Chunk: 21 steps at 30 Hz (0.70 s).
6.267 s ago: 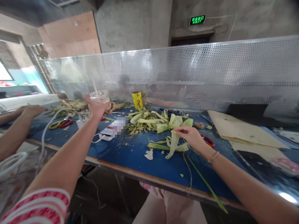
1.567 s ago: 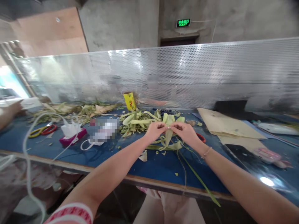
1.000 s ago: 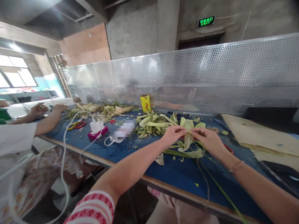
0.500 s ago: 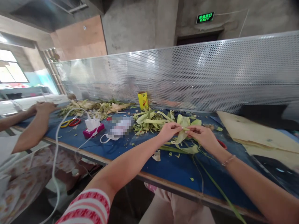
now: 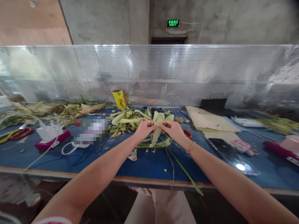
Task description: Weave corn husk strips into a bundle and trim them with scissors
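Pale green corn husk (image 5: 155, 137) is pinched between the fingertips of both my hands, with leaves spreading above and hanging below. My left hand (image 5: 144, 129) grips it from the left and my right hand (image 5: 174, 130), with a bracelet at the wrist, from the right. The fingertips nearly meet at a narrow part of the husk. Just left and behind lies a heap of husks (image 5: 126, 120). Under my hands, more husk leaves rest on the table, and a long green strip (image 5: 187, 174) hangs over the front edge. Red-handled scissors (image 5: 187, 133) are partly hidden behind my right hand.
On the blue table (image 5: 93, 165) stand a yellow carton (image 5: 119, 99) and a purple tissue box (image 5: 52, 141). Brown paper (image 5: 205, 119) and a phone (image 5: 233, 157) lie to the right. More scissors (image 5: 17, 134) are at left. A perforated metal screen (image 5: 149, 71) closes the back.
My view has turned right and levelled. The co-worker's arms have left the view, and the phone and right-hand tissue box show more. Both hands still pinch the husk.
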### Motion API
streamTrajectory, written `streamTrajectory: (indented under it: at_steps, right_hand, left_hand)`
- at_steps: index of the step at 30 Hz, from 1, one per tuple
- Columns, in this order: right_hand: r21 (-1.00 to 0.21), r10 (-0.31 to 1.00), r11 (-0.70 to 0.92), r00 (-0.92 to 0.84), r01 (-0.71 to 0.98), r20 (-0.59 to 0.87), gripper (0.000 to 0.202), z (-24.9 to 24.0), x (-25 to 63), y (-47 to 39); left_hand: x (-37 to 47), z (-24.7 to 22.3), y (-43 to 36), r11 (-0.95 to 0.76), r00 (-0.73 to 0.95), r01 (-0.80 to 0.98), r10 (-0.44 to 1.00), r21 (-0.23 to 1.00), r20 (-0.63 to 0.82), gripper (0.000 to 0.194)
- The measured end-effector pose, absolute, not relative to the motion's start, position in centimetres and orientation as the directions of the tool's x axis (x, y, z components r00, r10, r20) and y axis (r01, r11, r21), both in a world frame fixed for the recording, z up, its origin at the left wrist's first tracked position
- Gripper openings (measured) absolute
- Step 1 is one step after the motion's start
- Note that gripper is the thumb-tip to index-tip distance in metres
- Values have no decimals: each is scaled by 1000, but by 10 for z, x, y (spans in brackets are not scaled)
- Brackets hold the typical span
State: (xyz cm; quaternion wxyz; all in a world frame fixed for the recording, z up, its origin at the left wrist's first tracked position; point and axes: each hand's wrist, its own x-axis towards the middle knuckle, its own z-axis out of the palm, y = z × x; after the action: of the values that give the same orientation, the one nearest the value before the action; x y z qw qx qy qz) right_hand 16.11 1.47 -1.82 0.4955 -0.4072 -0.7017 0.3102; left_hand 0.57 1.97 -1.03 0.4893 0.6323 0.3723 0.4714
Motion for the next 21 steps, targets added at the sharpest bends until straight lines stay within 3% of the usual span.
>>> streamTrajectory:
  at_steps: [8,21]
  right_hand:
    - [-748,825,555,-126,363,551,16,-19,160,13]
    - [-791,839,545,-185,278,513,13,-17,161,14]
  left_hand:
    - [6,-10,23,14,324,-116,946,993,24,29]
    - [3,-14,26,-162,329,-14,931,987,158,28]
